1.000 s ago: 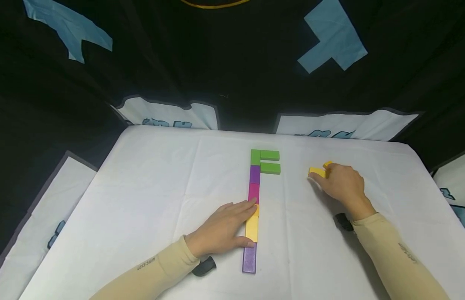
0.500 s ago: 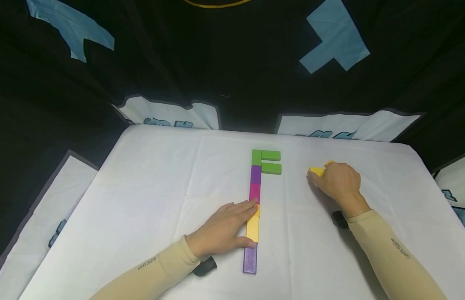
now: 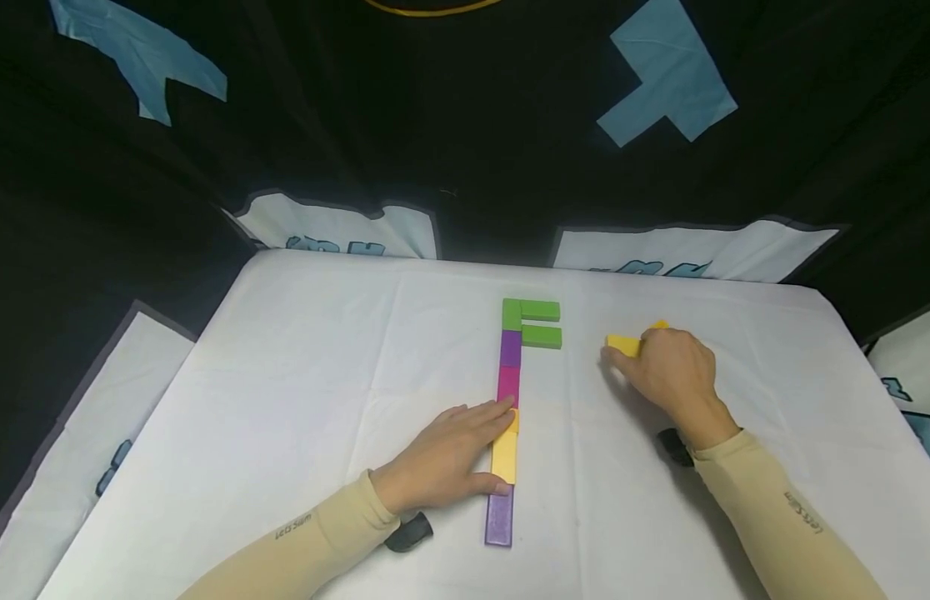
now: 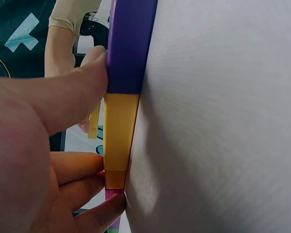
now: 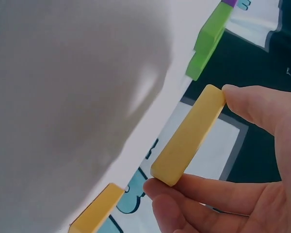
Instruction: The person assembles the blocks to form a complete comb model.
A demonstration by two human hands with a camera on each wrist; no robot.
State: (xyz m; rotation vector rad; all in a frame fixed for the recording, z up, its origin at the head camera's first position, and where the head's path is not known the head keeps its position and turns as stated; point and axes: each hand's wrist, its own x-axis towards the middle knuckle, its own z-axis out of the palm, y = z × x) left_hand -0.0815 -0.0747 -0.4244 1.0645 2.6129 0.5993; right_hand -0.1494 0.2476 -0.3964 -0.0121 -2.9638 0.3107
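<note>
My right hand [image 3: 675, 371] pinches a yellow block [image 3: 622, 345] by its ends between thumb and fingertips, right of the row. In the right wrist view this block [image 5: 189, 136] is long and smooth-edged, apparently held off the table. Behind the hand, a second yellow block [image 3: 661, 324] is mostly hidden. My left hand [image 3: 450, 457] rests along the left side of a straight row, thumb at the light purple block [image 3: 499, 518], fingers reaching the orange block [image 4: 115, 179] and pink block [image 3: 508, 383]. Between them lies a longer yellow block [image 3: 503, 460].
Beyond the pink block the row continues with a dark purple block [image 3: 511, 348] and a green block [image 3: 512, 315]. Two green blocks [image 3: 540, 311] extend rightward from the far end. A white cloth [image 3: 285, 375] covers the table, with a dark curtain [image 3: 435, 150] behind.
My right hand has shifted slightly left with the yellow block, separating it from the second yellow one. The left hand and the row stay in place.
</note>
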